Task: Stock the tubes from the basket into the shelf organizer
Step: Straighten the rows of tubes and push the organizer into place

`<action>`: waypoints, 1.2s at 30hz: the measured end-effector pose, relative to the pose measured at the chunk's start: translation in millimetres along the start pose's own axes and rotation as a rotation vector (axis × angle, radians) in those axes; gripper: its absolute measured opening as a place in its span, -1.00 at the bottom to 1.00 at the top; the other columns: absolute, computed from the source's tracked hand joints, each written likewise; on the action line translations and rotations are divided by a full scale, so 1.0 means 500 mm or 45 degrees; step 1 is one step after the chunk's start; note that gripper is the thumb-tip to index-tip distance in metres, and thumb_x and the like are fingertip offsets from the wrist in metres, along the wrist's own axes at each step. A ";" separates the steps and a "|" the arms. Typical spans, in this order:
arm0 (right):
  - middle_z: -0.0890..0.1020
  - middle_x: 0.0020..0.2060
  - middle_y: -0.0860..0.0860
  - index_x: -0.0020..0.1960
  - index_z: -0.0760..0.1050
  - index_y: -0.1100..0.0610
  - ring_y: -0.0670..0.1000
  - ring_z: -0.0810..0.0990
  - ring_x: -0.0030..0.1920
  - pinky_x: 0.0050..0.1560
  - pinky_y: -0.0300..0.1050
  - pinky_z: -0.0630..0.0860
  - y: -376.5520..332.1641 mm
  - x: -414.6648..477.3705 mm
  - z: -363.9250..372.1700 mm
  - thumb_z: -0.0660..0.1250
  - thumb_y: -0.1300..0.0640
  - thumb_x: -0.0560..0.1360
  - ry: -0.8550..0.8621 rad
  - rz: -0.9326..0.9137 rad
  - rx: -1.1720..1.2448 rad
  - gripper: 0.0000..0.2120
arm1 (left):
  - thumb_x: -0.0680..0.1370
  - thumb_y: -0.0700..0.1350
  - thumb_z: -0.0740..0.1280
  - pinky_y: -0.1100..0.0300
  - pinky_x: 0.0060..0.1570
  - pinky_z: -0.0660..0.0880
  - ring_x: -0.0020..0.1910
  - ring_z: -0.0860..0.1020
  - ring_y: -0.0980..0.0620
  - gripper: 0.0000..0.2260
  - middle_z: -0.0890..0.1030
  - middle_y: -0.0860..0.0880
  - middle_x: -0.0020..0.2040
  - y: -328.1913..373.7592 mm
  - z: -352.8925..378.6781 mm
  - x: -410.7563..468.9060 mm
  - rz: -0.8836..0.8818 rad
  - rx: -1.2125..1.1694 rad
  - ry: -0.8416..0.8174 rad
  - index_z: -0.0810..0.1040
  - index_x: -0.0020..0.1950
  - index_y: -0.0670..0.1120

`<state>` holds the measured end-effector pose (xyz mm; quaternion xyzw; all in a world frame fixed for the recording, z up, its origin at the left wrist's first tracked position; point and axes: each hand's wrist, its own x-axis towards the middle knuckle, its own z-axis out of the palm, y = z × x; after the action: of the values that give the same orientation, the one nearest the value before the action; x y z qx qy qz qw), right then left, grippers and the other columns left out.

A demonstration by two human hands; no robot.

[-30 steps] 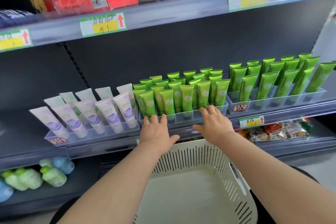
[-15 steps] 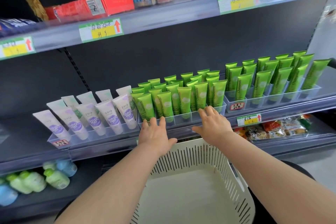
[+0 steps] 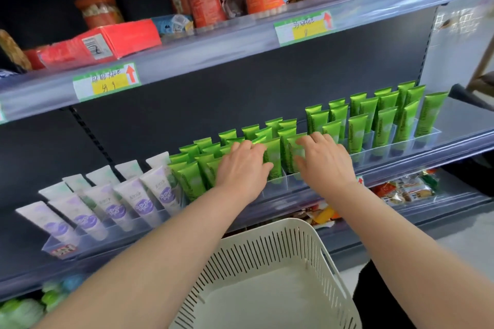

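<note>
Two hands, left hand (image 3: 242,168) and right hand (image 3: 324,165), lie flat, fingers wide, gripping nothing, on green plastic tubes (image 3: 273,160) in the middle of three clear organizers (image 3: 280,187) — one white slotted basket (image 3: 267,238) below.

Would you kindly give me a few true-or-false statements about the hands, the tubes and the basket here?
1. Both the left hand and the right hand touch the green tubes. True.
2. The basket holds several tubes. False: no tube shows in its visible part.
3. The white tubes stand left of the green ones. True.
4. The red box lies on the tubes' shelf. False: it lies on the upper shelf.
</note>
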<state>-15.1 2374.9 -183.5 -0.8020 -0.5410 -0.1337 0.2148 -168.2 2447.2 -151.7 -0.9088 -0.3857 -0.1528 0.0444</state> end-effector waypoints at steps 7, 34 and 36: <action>0.51 0.12 0.04 0.30 0.39 0.06 0.12 0.42 0.15 0.00 0.04 0.42 0.055 0.081 0.004 0.26 0.07 0.55 0.031 0.004 0.091 -0.67 | 0.59 -0.01 0.26 0.03 0.04 0.40 0.22 0.41 -0.09 -0.72 0.55 -0.02 0.19 0.019 -0.010 0.146 0.022 -0.022 -0.034 0.51 0.30 0.01; 0.63 -0.05 -0.12 0.13 0.55 -0.10 0.01 0.46 -0.01 -0.11 -0.09 0.35 0.098 0.115 0.026 0.20 0.06 0.59 -0.010 -0.153 0.104 -0.80 | 0.50 -0.19 0.33 0.02 -0.03 0.58 0.00 0.59 -0.06 -0.86 0.67 -0.02 -0.07 0.054 0.026 0.277 -0.017 -0.167 -0.197 0.69 -0.11 -0.06; 0.63 -0.03 -0.11 0.13 0.55 -0.08 0.01 0.46 0.00 -0.11 -0.10 0.34 0.098 0.117 0.020 0.21 0.02 0.59 -0.013 -0.146 0.162 -0.81 | 0.48 -0.19 0.34 0.01 -0.04 0.57 0.00 0.60 -0.04 -0.88 0.67 -0.04 -0.08 0.044 0.021 0.281 -0.039 -0.211 -0.193 0.68 -0.17 -0.09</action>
<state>52.2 2411.5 -175.9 -0.7552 -0.5944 -0.1071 0.2546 -57.8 2530.2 -116.9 -0.9123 -0.3877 -0.1157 -0.0627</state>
